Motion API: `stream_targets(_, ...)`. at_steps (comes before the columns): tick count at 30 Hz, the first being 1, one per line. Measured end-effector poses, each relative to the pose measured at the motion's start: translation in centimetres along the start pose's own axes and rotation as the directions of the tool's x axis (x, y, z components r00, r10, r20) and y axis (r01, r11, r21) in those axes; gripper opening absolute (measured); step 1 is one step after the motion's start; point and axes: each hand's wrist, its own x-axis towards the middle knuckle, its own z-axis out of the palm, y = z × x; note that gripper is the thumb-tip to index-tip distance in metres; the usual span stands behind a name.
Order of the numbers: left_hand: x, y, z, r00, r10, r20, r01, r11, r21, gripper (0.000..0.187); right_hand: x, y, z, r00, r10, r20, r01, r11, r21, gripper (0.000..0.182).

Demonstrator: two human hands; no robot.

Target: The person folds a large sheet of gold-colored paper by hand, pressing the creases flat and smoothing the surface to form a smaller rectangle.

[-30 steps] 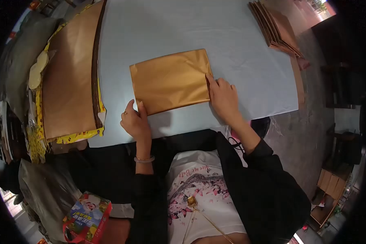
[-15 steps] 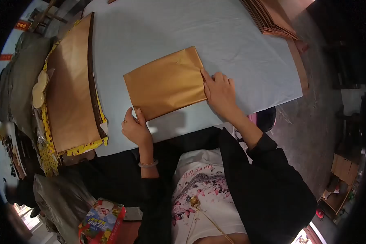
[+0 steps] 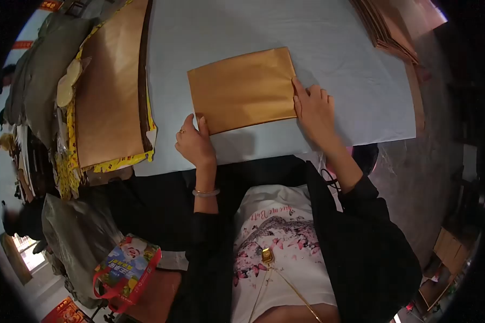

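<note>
The left hand (image 3: 195, 144) pinches the gold paper's (image 3: 242, 89) near corner; the right hand (image 3: 315, 110) lies flat, open, on its right edge. Uneven pressure could skew the crease on the surface (image 3: 339, 48).

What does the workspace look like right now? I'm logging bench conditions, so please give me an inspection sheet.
Surface: pale blue table.
Job's things: folded gold sheet lying flat.
Clutter: big gold paper stack at left; brown stack at far right corner.
Grippers: left hand at the sheet's near left corner; right hand flat on its right edge.
Cables: nothing seen.
Surroundings: bag below left; floor at right.
</note>
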Motion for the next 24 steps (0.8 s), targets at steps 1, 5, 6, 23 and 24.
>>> stream_targets(1, 0.0, 0.1, -0.1, 1.000, -0.008, -0.005, 0.008, 1.000, 0.010, 0.031, 0.0, 0.0, 0.0, 1.000, 0.005, -0.002, -0.005, 1.000, 0.019, 0.040)
stream_targets(5, -0.2, 0.3, 0.1, 0.996, 0.041, -0.083, -0.033, 0.995, 0.093, 0.032, 0.2, -0.1, 0.0, 1.000, -0.012, -0.012, 0.012, 0.998, -0.067, 0.038)
stream_targets(6, -0.3, 0.4, 0.2, 0.986, 0.085, -0.142, -0.066, 0.989, 0.130, 0.032, 0.2, -0.1, 0.0, 0.999, -0.031, -0.016, 0.030, 0.998, -0.055, 0.038)
stream_targets(23, -4.1, 15.0, 2.9, 0.852, 0.517, -0.083, -0.513, 0.791, -0.333, 0.043, 0.1, 0.6, 0.8, 0.987, -0.022, 0.160, 0.039, 0.994, -0.107, 0.045)
stream_targets(24, -4.3, 14.9, 3.7, 0.857, 0.514, -0.031, -0.505, 0.828, -0.242, 0.047, 0.1, 0.8, 0.7, 0.987, -0.013, 0.162, 0.033, 0.992, -0.125, 0.045)
